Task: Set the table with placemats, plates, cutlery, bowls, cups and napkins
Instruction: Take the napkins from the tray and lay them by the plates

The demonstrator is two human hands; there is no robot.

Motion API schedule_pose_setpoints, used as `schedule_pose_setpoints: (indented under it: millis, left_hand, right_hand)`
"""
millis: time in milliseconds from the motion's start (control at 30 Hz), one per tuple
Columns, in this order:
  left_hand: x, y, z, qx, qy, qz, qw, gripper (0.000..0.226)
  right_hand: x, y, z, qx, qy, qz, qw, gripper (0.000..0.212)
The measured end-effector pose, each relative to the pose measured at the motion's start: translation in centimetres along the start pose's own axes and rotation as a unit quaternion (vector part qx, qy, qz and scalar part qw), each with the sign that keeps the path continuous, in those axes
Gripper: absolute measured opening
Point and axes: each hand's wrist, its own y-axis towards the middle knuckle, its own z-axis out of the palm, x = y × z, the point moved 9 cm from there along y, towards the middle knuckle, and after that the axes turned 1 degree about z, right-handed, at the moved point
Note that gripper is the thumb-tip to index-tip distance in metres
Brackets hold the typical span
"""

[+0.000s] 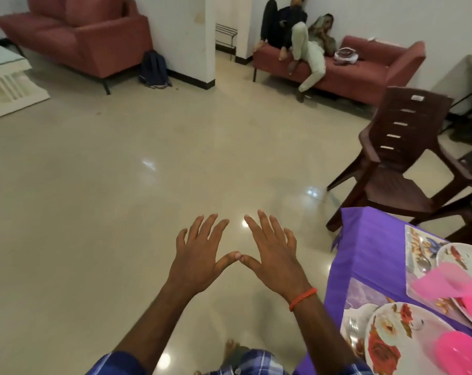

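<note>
Both hands out over the glossy beige tiled floor [148, 171], holding nothing. Left hand [199, 255] and right hand [272, 255] are spread flat, fingers straight, thumb tips touching.

I read wide open floor ahead and to the left. The corner of the purple-clothed tabletop [370, 247] juts in at lower right, its edge just beside the right forearm.

On it I see:
- a patterned rectangular placemat [413, 239]
- two white floral round plates, near [397, 336] and far [456, 255]
- a pink plastic bowl [459, 353] on the near plate
- a metal spoon [422, 262] beside the far plate

A brown slatted plastic chair [397, 163] stands angled off the tabletop corner. Well back are a red cushioned sofa [88, 36], a dark backpack [153, 69] against the wall, and a red bench sofa [364, 69] with two people on it.
</note>
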Motion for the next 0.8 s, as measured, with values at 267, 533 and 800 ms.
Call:
schedule_pose_setpoints:
  millis: [267,533,800]
  left_hand:
    - [1.5,8.8,-0.2,0.002,-0.016,0.063,0.998,0.089]
    - [1.5,19.8,-0.2,0.002,0.001,0.112,0.994,0.087]
    - [-0.5,28.0,2.5,0.03,-0.013,0.168,0.985,0.084]
  right_hand:
    - [-3.2,6.3,-0.6,-0.008,-0.004,0.073,0.997,0.086]
    - [-7.5,15.1,-3.0,-0.045,0.003,0.102,0.994,0.085]
    - [-13.4,19.7,-2.9,-0.045,0.012,0.174,0.984,0.086]
